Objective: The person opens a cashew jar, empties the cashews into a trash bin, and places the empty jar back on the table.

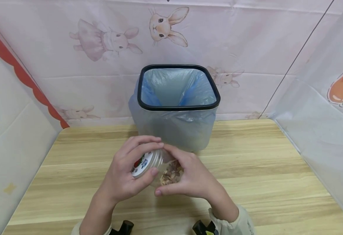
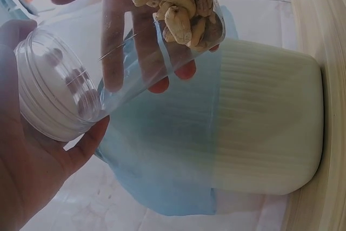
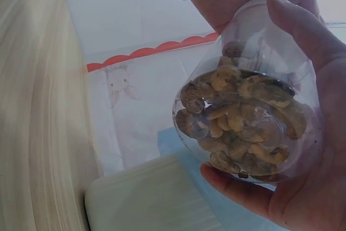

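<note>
A clear plastic jar (image 1: 165, 158) lies tilted between both hands, above the table and in front of the bin. Its white lid (image 1: 142, 165) bears a printed label and faces left. My left hand (image 1: 124, 171) grips the lid, with the thumb on the near side and the fingers over the far side. Around the jar's body, my right hand (image 1: 196, 176) holds the end with the nuts. Cashews (image 3: 238, 128), some with brown skins, are gathered at the jar's bottom, and the left wrist view shows the right fingers through the clear wall.
A translucent bin (image 1: 174, 130) with a black rim and a blue liner bag (image 1: 195, 88) stands at the table's back, just beyond the hands. Printed cloth walls (image 1: 101, 75) enclose the wooden table (image 1: 256, 169) at the back and sides.
</note>
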{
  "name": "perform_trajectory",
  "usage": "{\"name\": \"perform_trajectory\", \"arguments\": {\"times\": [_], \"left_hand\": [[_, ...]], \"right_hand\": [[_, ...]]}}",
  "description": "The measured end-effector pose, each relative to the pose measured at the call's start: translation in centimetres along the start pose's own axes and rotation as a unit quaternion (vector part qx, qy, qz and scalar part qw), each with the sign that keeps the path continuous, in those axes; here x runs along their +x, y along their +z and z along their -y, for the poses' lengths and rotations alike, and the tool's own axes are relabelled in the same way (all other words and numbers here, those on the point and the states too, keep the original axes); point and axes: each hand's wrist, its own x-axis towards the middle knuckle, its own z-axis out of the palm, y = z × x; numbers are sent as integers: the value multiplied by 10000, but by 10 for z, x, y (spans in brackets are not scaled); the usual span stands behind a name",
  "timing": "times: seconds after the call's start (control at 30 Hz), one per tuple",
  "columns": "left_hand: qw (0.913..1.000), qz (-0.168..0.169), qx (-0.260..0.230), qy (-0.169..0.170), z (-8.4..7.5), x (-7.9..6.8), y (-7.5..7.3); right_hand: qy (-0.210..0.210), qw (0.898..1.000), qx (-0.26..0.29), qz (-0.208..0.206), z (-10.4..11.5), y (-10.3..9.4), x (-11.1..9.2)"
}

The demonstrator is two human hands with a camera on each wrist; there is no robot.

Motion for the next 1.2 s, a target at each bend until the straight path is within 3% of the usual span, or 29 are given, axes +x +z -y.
{"name": "perform_trajectory", "arguments": {"times": [0.77,1.03,1.2], "left_hand": [[10000,-1,-22,-59,0,-1,-2],[9995,-308,-31,-92,-1,2,-10],[9994,-327,-16,-98,-1,2,-11]], "right_hand": [[-169,9998,-11,-77,0,0,0],[-40,9998,-80,-165,-2,-2,1],[-46,9998,-87,-174,-4,-2,1]]}}
